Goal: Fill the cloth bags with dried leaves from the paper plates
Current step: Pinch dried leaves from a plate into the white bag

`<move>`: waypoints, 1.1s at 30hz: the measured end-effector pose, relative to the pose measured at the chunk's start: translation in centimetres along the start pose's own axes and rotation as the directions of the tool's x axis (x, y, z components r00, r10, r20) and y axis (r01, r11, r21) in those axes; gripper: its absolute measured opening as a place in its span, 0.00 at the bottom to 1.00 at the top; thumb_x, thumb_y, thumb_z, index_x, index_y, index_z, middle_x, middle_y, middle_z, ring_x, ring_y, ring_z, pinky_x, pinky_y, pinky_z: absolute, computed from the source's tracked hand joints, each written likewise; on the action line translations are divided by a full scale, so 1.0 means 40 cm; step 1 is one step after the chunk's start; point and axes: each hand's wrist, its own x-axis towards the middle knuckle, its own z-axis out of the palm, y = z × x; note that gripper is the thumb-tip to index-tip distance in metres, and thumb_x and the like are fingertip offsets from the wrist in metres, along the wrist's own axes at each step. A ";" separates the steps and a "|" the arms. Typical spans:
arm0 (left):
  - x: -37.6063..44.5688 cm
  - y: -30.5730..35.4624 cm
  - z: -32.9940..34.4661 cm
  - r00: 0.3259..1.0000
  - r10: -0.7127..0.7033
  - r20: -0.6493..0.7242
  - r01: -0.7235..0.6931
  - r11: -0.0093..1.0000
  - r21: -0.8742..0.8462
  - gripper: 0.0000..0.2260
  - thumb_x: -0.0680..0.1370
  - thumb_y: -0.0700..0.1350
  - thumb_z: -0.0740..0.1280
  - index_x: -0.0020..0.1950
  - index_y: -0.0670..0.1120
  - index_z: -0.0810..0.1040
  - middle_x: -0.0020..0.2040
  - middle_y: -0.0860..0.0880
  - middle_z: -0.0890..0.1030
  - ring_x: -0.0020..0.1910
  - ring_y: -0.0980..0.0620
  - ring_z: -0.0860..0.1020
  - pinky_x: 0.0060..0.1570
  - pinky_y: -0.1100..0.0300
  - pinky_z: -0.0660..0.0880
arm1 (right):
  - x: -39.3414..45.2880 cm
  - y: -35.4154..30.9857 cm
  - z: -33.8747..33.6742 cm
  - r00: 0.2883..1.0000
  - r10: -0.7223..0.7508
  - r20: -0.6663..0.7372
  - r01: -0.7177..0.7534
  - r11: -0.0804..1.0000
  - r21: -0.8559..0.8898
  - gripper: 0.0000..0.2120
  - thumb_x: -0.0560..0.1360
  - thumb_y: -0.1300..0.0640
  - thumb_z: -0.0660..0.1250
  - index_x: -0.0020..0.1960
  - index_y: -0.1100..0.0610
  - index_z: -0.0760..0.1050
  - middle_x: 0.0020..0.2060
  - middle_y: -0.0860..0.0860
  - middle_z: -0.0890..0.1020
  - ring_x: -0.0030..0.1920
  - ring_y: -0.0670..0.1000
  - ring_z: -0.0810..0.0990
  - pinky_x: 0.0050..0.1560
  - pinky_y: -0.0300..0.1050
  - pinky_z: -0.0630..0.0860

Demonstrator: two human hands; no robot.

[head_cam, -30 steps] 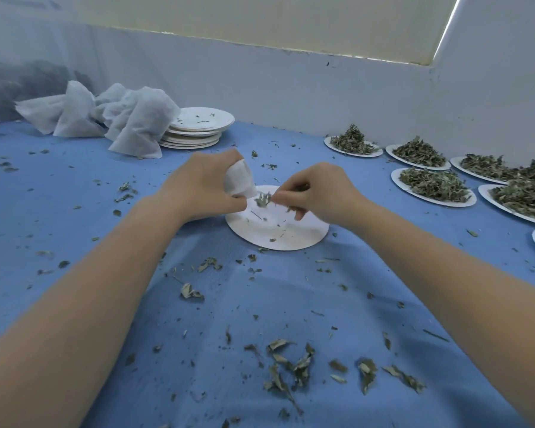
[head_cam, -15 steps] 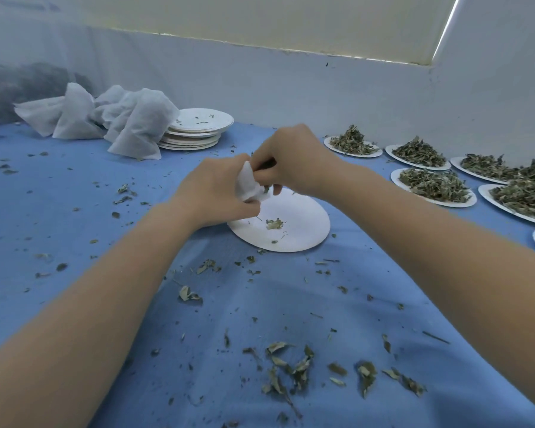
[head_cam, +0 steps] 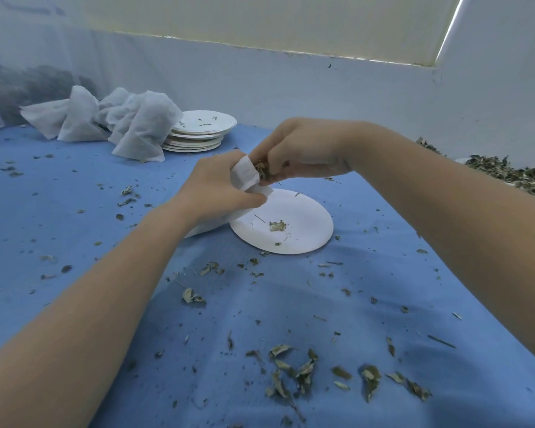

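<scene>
Cloth bag (head_cam: pixel 248 173), white, gripped in the left hand (head_cam: pixel 220 188) just above the near-left rim of a paper plate (head_cam: pixel 303 239), mouth turned up toward the right hand (head_cam: pixel 303 149). Right fingertips bunched and pinching a tuft of dried leaves (head_cam: pixel 262 168) right at the bag's opening, touching the cloth. Left fingers and thumb curled round the bag's neck, lower part of the bag trailing down onto the blue tablecloth (head_cam: pixel 383 304) beside the plate. Nearly bare plate, only a small clump of leaf bits (head_cam: pixel 278 225) and a few crumbs near its middle. Loose leaf fragments (head_cam: pixel 294 375) scattered over the cloth, thickest in the foreground. Far left, against the wall: heap of white cloth bags (head_cam: pixel 121 125), leaning on a stack of used paper plates (head_cam: pixel 203 131). Far right edge: heaped dried leaves (head_cam: pixel 513 174), probably on more plates, mostly hidden behind the right forearm.
</scene>
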 end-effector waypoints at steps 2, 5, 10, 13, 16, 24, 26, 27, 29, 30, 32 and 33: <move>0.001 0.002 -0.003 1.000 -0.005 0.016 0.005 1.000 -0.018 0.13 0.64 0.50 0.75 0.42 0.49 0.76 0.40 0.53 0.77 0.38 0.58 0.72 0.37 0.63 0.67 | -0.001 0.005 -0.008 0.999 -0.018 0.032 0.019 0.999 -0.041 0.16 0.74 0.76 0.57 0.57 0.67 0.78 0.52 0.56 0.83 0.54 0.50 0.82 0.52 0.37 0.78; -0.001 0.008 -0.011 0.999 -0.017 0.028 0.019 0.997 -0.077 0.12 0.60 0.53 0.73 0.38 0.51 0.74 0.34 0.59 0.75 0.35 0.61 0.72 0.36 0.63 0.67 | 0.005 0.013 -0.009 0.998 -0.061 -0.021 0.061 0.998 -0.032 0.13 0.76 0.73 0.61 0.57 0.66 0.77 0.50 0.54 0.83 0.50 0.48 0.82 0.51 0.35 0.78; -0.006 0.013 -0.016 1.000 -0.010 0.028 0.013 0.994 -0.110 0.13 0.59 0.52 0.72 0.38 0.49 0.74 0.33 0.59 0.74 0.35 0.60 0.71 0.38 0.60 0.67 | 0.002 0.013 0.011 0.968 -0.185 -0.167 0.133 0.949 -0.285 0.11 0.75 0.67 0.65 0.53 0.58 0.81 0.43 0.51 0.85 0.40 0.41 0.83 0.39 0.27 0.75; -0.007 0.017 -0.017 0.999 -0.014 0.035 0.019 0.990 -0.143 0.17 0.58 0.50 0.72 0.45 0.48 0.77 0.43 0.52 0.80 0.44 0.53 0.77 0.47 0.54 0.74 | 0.004 0.009 0.029 0.922 -0.317 -0.223 0.137 0.806 -0.576 0.13 0.74 0.66 0.65 0.51 0.53 0.84 0.36 0.47 0.83 0.29 0.36 0.76 0.32 0.23 0.67; -0.006 0.025 -0.013 1.000 -0.008 0.027 0.012 0.989 -0.148 0.17 0.58 0.50 0.72 0.44 0.50 0.77 0.44 0.51 0.80 0.47 0.51 0.77 0.49 0.52 0.74 | 0.009 0.012 0.049 0.896 -0.387 -0.220 0.098 0.654 -0.750 0.13 0.71 0.67 0.62 0.47 0.57 0.83 0.27 0.52 0.71 0.26 0.46 0.63 0.28 0.31 0.63; 0.000 0.032 -0.004 0.998 0.053 -0.037 -0.056 0.993 -0.108 0.17 0.62 0.45 0.78 0.46 0.48 0.76 0.44 0.49 0.80 0.44 0.55 0.75 0.41 0.65 0.69 | -0.013 0.022 0.063 0.909 -0.362 -0.206 0.173 0.777 -0.606 0.16 0.69 0.67 0.65 0.41 0.46 0.79 0.20 0.35 0.72 0.26 0.34 0.70 0.29 0.25 0.64; 0.000 0.036 -0.004 0.996 0.078 -0.038 -0.081 0.991 -0.102 0.19 0.61 0.46 0.79 0.48 0.48 0.76 0.45 0.49 0.80 0.44 0.56 0.75 0.40 0.67 0.68 | -0.016 0.023 0.063 0.926 -0.328 -0.186 0.160 0.788 -0.594 0.17 0.70 0.67 0.65 0.37 0.43 0.74 0.21 0.32 0.72 0.27 0.33 0.71 0.28 0.25 0.64; -0.001 0.040 -0.003 0.996 0.081 -0.034 -0.084 0.991 -0.103 0.21 0.60 0.48 0.79 0.49 0.48 0.77 0.45 0.49 0.80 0.44 0.55 0.75 0.42 0.65 0.69 | -0.015 0.024 0.062 0.929 -0.320 -0.187 0.151 0.787 -0.599 0.19 0.71 0.66 0.65 0.35 0.41 0.72 0.21 0.32 0.72 0.27 0.34 0.71 0.28 0.25 0.64; -0.004 0.047 0.000 0.997 0.075 -0.035 -0.079 0.989 -0.123 0.21 0.58 0.52 0.75 0.48 0.49 0.77 0.45 0.51 0.80 0.45 0.56 0.75 0.43 0.62 0.70 | -0.017 0.024 0.059 0.929 -0.320 -0.187 0.142 0.773 -0.619 0.19 0.71 0.65 0.65 0.34 0.41 0.72 0.24 0.37 0.75 0.29 0.38 0.71 0.29 0.29 0.65; -0.005 0.048 0.000 0.997 0.072 -0.039 -0.077 0.987 -0.138 0.20 0.58 0.52 0.74 0.48 0.50 0.76 0.44 0.52 0.80 0.44 0.57 0.75 0.43 0.62 0.70 | -0.020 0.022 0.058 0.928 -0.324 -0.184 0.145 0.768 -0.624 0.16 0.71 0.64 0.65 0.37 0.42 0.75 0.28 0.39 0.77 0.32 0.41 0.73 0.33 0.34 0.68; -0.003 0.041 -0.003 0.996 0.077 -0.043 -0.083 0.986 -0.148 0.20 0.59 0.50 0.77 0.48 0.51 0.76 0.43 0.54 0.79 0.41 0.59 0.75 0.41 0.65 0.69 | -0.022 0.021 0.055 0.927 -0.329 -0.178 0.152 0.765 -0.625 0.12 0.72 0.64 0.65 0.46 0.48 0.80 0.40 0.48 0.83 0.42 0.50 0.78 0.45 0.42 0.74; -0.002 0.035 -0.005 0.995 0.085 -0.041 -0.090 0.986 -0.139 0.19 0.60 0.49 0.78 0.47 0.52 0.76 0.41 0.56 0.78 0.40 0.61 0.74 0.39 0.68 0.68 | -0.025 0.020 0.052 0.929 -0.328 -0.173 0.151 0.761 -0.631 0.12 0.73 0.64 0.65 0.50 0.51 0.81 0.44 0.52 0.84 0.47 0.53 0.79 0.49 0.45 0.74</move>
